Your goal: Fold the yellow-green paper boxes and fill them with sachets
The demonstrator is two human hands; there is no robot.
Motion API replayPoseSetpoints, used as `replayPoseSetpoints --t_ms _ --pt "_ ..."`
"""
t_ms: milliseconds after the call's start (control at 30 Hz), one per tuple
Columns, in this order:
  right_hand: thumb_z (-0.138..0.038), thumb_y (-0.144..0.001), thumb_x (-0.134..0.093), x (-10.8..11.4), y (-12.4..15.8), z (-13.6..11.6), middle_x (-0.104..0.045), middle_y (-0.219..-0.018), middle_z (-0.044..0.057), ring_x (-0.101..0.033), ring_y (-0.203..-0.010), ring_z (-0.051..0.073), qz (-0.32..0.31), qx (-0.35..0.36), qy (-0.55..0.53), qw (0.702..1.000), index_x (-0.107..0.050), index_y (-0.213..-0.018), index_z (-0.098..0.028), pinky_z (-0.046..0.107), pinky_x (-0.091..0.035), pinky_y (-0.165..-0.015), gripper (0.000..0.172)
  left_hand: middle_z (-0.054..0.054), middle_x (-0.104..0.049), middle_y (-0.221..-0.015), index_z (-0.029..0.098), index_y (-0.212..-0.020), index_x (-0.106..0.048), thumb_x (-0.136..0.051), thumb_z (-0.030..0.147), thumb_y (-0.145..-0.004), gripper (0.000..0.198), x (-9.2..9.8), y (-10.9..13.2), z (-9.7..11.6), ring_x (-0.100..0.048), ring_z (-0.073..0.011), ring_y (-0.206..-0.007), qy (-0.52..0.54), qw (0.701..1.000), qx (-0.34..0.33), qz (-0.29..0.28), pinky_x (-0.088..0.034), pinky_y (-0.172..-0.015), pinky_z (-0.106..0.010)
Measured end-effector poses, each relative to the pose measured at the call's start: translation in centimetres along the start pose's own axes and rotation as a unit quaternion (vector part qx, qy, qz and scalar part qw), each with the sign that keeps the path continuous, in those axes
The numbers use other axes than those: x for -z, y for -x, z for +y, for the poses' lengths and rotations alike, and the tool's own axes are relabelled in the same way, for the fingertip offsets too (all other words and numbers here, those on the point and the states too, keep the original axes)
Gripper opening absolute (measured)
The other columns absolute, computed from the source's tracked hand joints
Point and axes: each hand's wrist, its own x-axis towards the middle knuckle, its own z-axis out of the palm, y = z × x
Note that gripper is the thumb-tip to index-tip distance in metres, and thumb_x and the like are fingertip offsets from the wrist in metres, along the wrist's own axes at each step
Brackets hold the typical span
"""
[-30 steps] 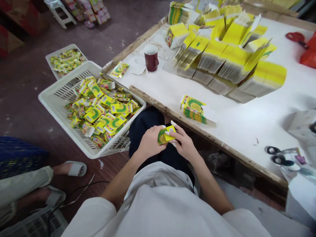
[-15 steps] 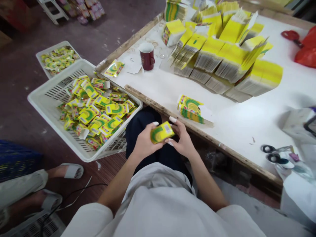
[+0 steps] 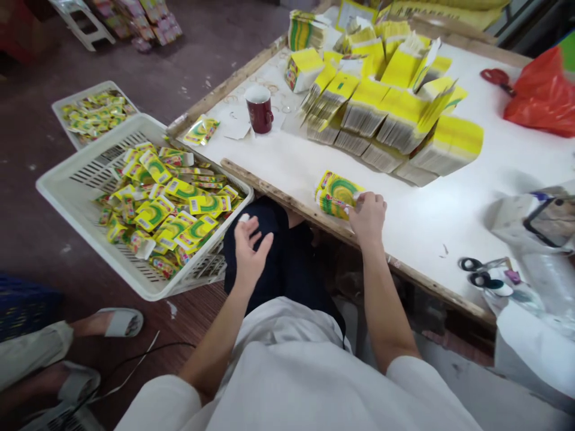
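Note:
My left hand (image 3: 251, 254) hangs over my left thigh beside the crate, fingers spread, holding nothing. At the table's front edge, my right hand (image 3: 369, 218) closes its fingers on the right end of a small stack of flat yellow-green cartons (image 3: 336, 193). How many cartons its fingertips grip is hidden. Close by on my left, a white plastic crate (image 3: 92, 236) holds a heap of small yellow-green boxes (image 3: 179, 206).
Rows of bundled yellow cartons (image 3: 368, 114) stand across the table. A maroon mug (image 3: 259, 114) is left of them. Scissors (image 3: 483, 272), a red bag (image 3: 543, 96) and a tape dispenser lie right. A smaller crate (image 3: 69, 123) sits behind the big one; another person's sandalled foot (image 3: 123, 323) is lower left.
The small yellow box both hands held is gone from them. My left hand has opened and moved left. My right hand has moved right and up onto the carton stack. The view has shifted slightly.

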Motion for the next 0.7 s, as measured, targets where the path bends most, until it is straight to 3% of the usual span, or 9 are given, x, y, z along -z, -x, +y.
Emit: replayPoseSetpoints --t_ms 100,167,233,300,400,467,500,600,700 --pt "-0.019 -0.077 -0.068 0.9 1.2 -1.2 -0.050 -0.083 0.004 -0.050 -0.088 0.026 0.000 -0.018 -0.026 0.999 -0.040 -0.082 -0.026 0.042 -0.039 -0.084 0.029 -0.016 -0.055 -0.134 0.025 -0.132 -0.041 -0.075 0.046 -0.076 0.069 -1.2 1.0 -0.1 -0.055 -0.0267 -0.125 0.053 0.995 0.043 -0.077 -0.046 -0.102 -0.045" --pt "-0.022 -0.079 -0.065 1.4 2.9 -2.4 -0.049 -0.079 0.002 -0.049 -0.077 0.023 -0.016 -0.025 -0.055 0.998 -0.039 -0.084 -0.026 0.038 -0.039 -0.075 0.027 -0.017 -0.054 -0.137 0.025 -0.134 -0.041 -0.080 0.051 -0.069 0.080 -1.9 1.2 0.0 -0.054 -0.0284 -0.126 0.102 0.984 0.062 -0.132 -0.046 -0.102 -0.045" --pt "-0.027 -0.081 -0.064 1.5 5.3 -3.8 -0.050 -0.075 0.001 -0.048 -0.068 0.020 -0.064 -0.008 -0.091 0.994 -0.042 -0.085 -0.026 0.035 -0.039 -0.067 0.023 -0.018 -0.050 -0.142 0.026 -0.135 -0.042 -0.084 0.058 -0.059 0.093 -2.6 1.4 0.2 -0.050 -0.0310 -0.131 0.167 0.969 0.066 -0.172 -0.045 -0.102 -0.045" --pt "-0.032 -0.078 -0.067 1.0 8.1 -5.3 -0.051 -0.069 -0.002 -0.048 -0.061 0.017 -0.156 0.025 -0.137 0.978 -0.046 -0.083 -0.025 0.031 -0.040 -0.059 0.022 -0.016 -0.053 -0.139 0.025 -0.132 -0.047 -0.084 0.062 -0.055 0.093 -3.5 1.6 0.6 -0.049 -0.0320 -0.131 0.238 0.953 0.061 -0.180 -0.045 -0.102 -0.044" --pt "-0.039 -0.078 -0.069 -0.4 12.0 -7.3 -0.053 -0.068 -0.004 -0.050 -0.058 0.013 -0.300 0.021 -0.274 0.913 -0.047 -0.081 -0.024 0.026 -0.043 -0.054 0.027 -0.010 -0.066 -0.107 0.022 -0.113 -0.060 -0.075 0.061 -0.070 0.060 -4.7 1.9 1.5 -0.062 -0.0271 -0.109 0.320 0.933 0.071 -0.150 -0.050 -0.094 -0.040" --pt "-0.041 -0.078 -0.071 -1.3 13.7 -8.3 -0.054 -0.074 -0.003 -0.051 -0.062 0.012 -0.335 -0.022 -0.374 0.865 -0.046 -0.086 -0.024 0.025 -0.045 -0.057 0.032 -0.004 -0.062 -0.082 0.020 -0.090 -0.063 -0.067 0.060 -0.077 0.043 -5.1 1.8 2.0 -0.064 -0.0200 -0.084 0.355 0.926 0.081 -0.099 -0.053 -0.081 -0.034" --pt "-0.041 -0.076 -0.074 -1.6 14.2 -8.6 -0.055 -0.077 -0.003 -0.051 -0.064 0.012 -0.331 -0.041 -0.400 0.854 -0.045 -0.089 -0.024 0.025 -0.046 -0.058 0.035 -0.001 -0.057 -0.074 0.020 -0.082 -0.061 -0.065 0.062 -0.078 0.043 -5.3 1.8 2.2 -0.060 -0.0161 -0.073 0.369 0.924 0.080 -0.063 -0.052 -0.074 -0.030" --pt "-0.036 -0.068 -0.081 -2.1 14.6 -8.9 -0.056 -0.082 -0.002 -0.053 -0.069 0.013 -0.294 -0.045 -0.381 0.876 -0.047 -0.095 -0.025 0.025 -0.047 -0.061 0.045 0.003 -0.047 -0.066 0.020 -0.075 -0.057 -0.060 0.075 -0.074 0.055 -5.4 1.4 1.8 -0.048 -0.0099 -0.057 0.372 0.925 0.080 0.021 -0.047 -0.060 -0.023" --pt "-0.031 -0.073 -0.078 -1.4 13.5 -8.1 -0.058 -0.082 -0.002 -0.054 -0.069 0.014 -0.259 -0.012 -0.337 0.905 -0.051 -0.096 -0.024 0.027 -0.047 -0.064 0.036 0.002 -0.056 -0.073 0.021 -0.086 -0.061 -0.053 0.089 -0.063 0.072 -4.9 1.5 0.9 -0.055 -0.0122 -0.063 0.313 0.946 0.089 0.003 -0.049 -0.062 -0.024"
